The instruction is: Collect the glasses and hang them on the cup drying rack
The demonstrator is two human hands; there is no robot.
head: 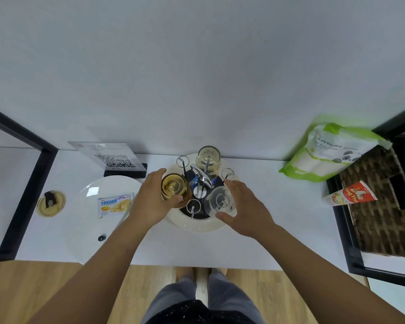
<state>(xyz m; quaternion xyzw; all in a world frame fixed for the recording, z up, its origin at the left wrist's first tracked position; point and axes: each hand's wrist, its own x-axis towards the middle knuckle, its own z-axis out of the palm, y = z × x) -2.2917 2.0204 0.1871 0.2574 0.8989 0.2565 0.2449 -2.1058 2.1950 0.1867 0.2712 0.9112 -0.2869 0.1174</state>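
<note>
1. Nearest the camera are the person's legs over the wooden floor, at 6 o'clock in the view; both forearms reach up from there to the white bench (267, 230).
2. The cup drying rack (198, 226), a round cream tray with upright wire pegs, stands at the bench's middle against the wall.
3. The left hand (150, 202) has its fingers wrapped around an amber glass (174, 188), upside down, at the rack's 9 o'clock.
4. The right hand (246, 206) grips a clear glass (221, 202) between thumb and fingers, also inverted, at the rack's 4 o'clock; a peg shows through its base, so it looks seated or nearly so.
5. A third glass (207, 160) hangs on a peg at 12 o'clock, with no hand on it.
6. Bare pegs show at about 11, 2 and 6 o'clock.
7. Judged progress: one glass hung, two being set down. No other loose glass is visible on the bench, so little seems left beyond releasing these.
8. To the left, at the rack's 9 o'clock, a white plate (91, 199) carries a snack packet (115, 204).
</note>
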